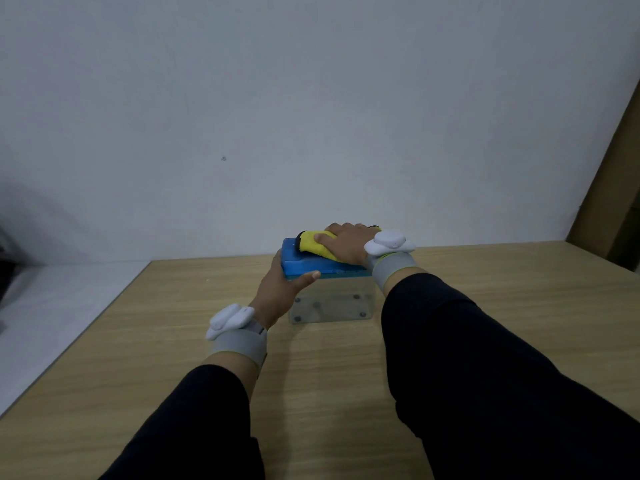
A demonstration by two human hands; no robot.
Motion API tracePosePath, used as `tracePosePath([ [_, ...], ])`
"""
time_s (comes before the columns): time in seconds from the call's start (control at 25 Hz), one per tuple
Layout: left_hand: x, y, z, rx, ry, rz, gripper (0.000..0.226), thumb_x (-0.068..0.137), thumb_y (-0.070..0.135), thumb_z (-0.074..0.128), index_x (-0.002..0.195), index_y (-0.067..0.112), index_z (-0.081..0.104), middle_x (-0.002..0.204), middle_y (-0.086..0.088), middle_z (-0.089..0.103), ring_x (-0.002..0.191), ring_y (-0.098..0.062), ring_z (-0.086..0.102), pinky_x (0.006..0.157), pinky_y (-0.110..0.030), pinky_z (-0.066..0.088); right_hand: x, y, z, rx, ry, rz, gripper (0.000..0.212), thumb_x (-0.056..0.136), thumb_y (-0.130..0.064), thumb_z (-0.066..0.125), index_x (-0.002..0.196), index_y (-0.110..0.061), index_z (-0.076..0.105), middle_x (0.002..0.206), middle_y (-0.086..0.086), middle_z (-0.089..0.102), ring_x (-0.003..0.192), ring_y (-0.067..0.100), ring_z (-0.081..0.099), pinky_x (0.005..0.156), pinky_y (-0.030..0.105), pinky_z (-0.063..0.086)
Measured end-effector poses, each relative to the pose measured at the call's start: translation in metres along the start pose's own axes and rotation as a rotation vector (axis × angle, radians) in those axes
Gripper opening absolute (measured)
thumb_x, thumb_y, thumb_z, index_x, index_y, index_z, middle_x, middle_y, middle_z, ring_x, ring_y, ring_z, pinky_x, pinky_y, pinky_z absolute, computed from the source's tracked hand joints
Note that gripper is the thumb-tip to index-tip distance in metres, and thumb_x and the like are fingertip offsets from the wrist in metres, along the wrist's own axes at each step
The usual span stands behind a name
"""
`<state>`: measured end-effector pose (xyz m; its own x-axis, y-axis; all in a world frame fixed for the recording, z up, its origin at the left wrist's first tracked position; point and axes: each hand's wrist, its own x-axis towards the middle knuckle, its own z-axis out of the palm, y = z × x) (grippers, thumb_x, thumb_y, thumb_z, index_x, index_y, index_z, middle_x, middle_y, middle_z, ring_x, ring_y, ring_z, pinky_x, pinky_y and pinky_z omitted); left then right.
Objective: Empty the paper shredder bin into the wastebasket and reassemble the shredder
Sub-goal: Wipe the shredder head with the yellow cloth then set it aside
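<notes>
A small paper shredder stands on the wooden table, its blue top unit [304,263] seated on a clear plastic bin [332,306]. My left hand [282,289] grips the left end of the blue top, thumb along its front edge. Lying over the top's right part, my right hand [346,245] grips a yellow piece [313,245] with black trim. The bin looks see-through, and I cannot tell what is inside. No wastebasket is in view.
The wooden table [173,358] spreads around the shredder, its left edge running diagonally beside a white surface [52,306]. A plain wall rises behind. A brown cardboard panel [613,202] leans at the far right. White trackers sit on grey bands on both wrists.
</notes>
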<state>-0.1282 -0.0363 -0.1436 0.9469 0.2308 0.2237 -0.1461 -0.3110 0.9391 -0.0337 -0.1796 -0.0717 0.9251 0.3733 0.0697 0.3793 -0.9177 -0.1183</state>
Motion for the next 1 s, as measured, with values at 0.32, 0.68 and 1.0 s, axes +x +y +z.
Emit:
tracePosePath([
  [0.32,0.002,-0.004,-0.001,0.006,0.015,0.012,0.068,0.079,0.036,0.073,0.135,0.022,0.038,0.119,0.002,0.058,0.109,-0.02,0.056,0.079,-0.027,0.049,0.012,-0.021,0.002,-0.001,-0.026,-0.023,0.076,0.085,-0.074,0.016,0.141,-0.028,0.038,0.146,0.007,0.044,0.131,0.034,0.041,0.103,0.052,0.027],
  [0.68,0.003,-0.003,0.001,0.053,0.056,-0.026,0.062,0.079,0.033,0.073,0.131,0.015,0.042,0.125,-0.004,0.058,0.104,-0.017,0.055,0.051,-0.008,0.043,0.017,-0.048,0.01,0.018,-0.006,-0.073,0.074,0.084,-0.075,0.016,0.141,-0.032,0.039,0.145,0.005,0.045,0.13,0.033,0.042,0.102,0.052,0.027],
  [1.0,-0.002,0.001,0.003,0.062,0.045,-0.002,0.045,0.081,0.029,0.072,0.119,0.013,0.053,0.112,-0.002,0.061,0.098,-0.018,0.057,0.054,-0.008,0.045,-0.002,-0.051,0.011,-0.037,0.043,-0.146,0.071,0.087,-0.073,0.016,0.146,-0.037,0.031,0.151,0.0,0.039,0.138,0.028,0.034,0.109,0.053,0.021],
])
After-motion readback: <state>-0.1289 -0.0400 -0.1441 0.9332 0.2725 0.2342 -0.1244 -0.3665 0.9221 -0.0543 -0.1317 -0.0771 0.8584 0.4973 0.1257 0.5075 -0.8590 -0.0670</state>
